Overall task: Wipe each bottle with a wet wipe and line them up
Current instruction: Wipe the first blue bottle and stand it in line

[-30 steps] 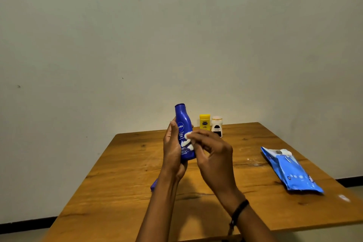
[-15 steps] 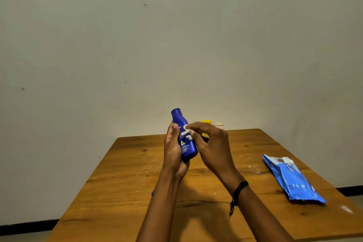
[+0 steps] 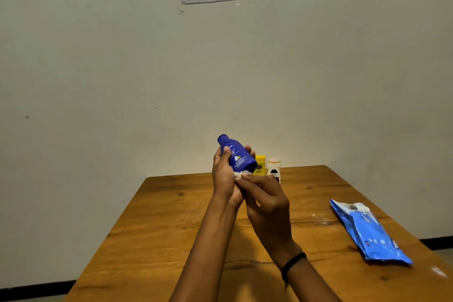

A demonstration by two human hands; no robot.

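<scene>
Blue bottle overlaps yellow bottle; white bottle seemingly just beside.

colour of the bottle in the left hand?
Dark blue bottle, white label print; clearest in the head view.

The deep-blue plastic bottle bears white print; the crumpled wet wipe is white. At the orange-brown wooden table's far edge stand a small yellow bottle and a white, dark-labelled bottle.
</scene>
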